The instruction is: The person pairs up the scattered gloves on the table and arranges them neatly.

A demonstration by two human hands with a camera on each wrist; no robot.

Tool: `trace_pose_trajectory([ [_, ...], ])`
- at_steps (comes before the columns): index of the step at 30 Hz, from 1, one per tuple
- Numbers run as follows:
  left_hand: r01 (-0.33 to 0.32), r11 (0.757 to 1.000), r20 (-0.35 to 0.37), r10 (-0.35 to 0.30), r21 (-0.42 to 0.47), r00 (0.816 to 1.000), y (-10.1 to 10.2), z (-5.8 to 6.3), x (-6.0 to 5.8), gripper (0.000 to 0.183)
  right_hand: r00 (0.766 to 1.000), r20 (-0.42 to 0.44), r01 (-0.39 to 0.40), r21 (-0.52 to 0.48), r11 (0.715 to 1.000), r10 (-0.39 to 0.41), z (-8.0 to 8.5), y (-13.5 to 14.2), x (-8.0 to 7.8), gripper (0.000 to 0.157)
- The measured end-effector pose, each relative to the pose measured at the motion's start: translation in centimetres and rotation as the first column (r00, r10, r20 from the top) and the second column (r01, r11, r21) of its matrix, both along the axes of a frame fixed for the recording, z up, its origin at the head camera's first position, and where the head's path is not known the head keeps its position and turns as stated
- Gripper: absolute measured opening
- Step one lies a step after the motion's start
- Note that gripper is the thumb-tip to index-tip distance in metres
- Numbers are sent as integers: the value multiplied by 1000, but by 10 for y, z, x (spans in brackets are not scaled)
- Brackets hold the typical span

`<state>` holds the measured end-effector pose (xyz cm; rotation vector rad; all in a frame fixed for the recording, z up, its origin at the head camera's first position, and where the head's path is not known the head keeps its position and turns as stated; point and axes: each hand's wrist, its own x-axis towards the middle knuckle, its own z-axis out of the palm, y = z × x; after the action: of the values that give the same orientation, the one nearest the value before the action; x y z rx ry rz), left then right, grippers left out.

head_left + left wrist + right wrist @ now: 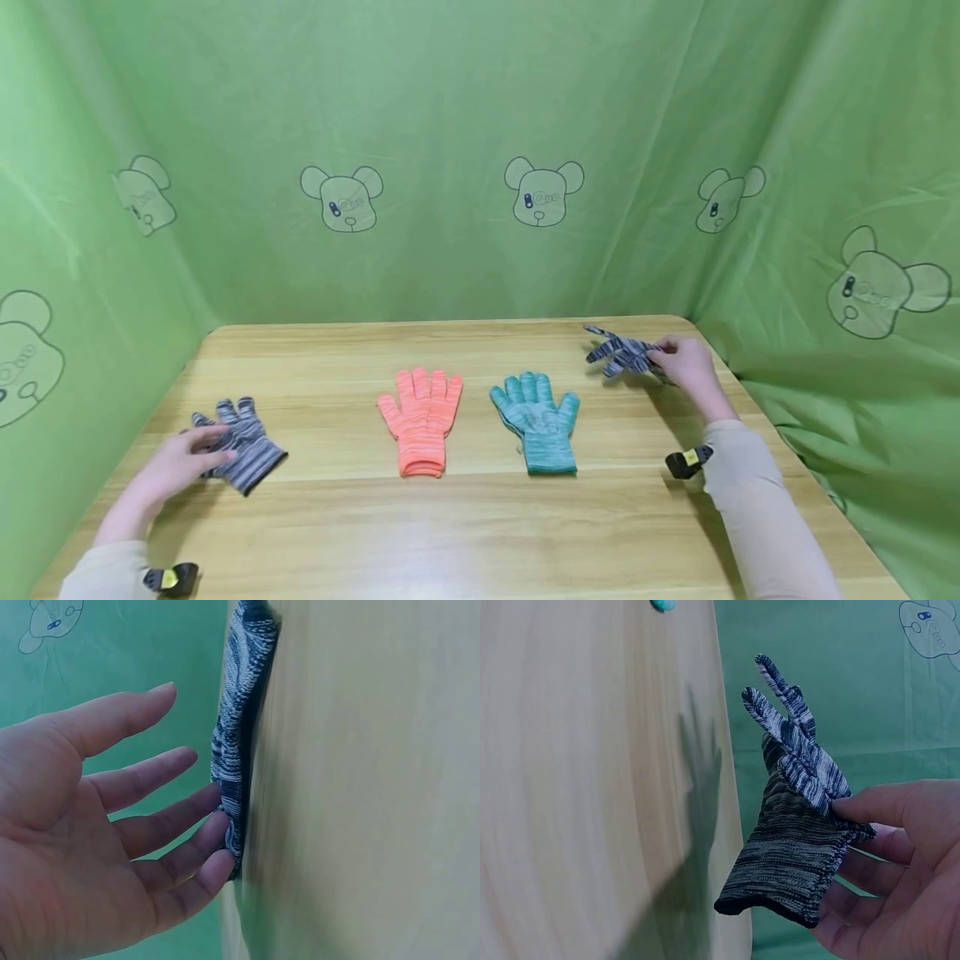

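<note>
At the table's left lies a black-and-white knitted glove (251, 454), its cuff toward the front right. My left hand (176, 462) hovers at its finger side. In the left wrist view the fingers are loosely spread, their tips at the edge of that glove (238, 697); whether they touch it I cannot tell. A second black-and-white glove (787, 832) hangs above the table at the back right. My right hand (686, 367) pinches it by the edge between thumb and fingers, and its glove fingers point to the left.
An orange glove (422, 425) lies flat near the middle of the wooden table (360, 533). To its right is a teal glove (543, 429), also flat. Green cloth (450, 100) printed with bear heads surrounds the table's back and sides.
</note>
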<state>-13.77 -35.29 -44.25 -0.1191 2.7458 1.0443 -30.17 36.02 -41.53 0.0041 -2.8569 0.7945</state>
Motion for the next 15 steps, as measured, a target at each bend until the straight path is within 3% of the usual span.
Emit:
trace_pose_trajectory([
  [15,45,999,-58,-45,-3,997,10,-3,-14,70,999,-47,-5,6,1000,6,11,-10,3,27],
])
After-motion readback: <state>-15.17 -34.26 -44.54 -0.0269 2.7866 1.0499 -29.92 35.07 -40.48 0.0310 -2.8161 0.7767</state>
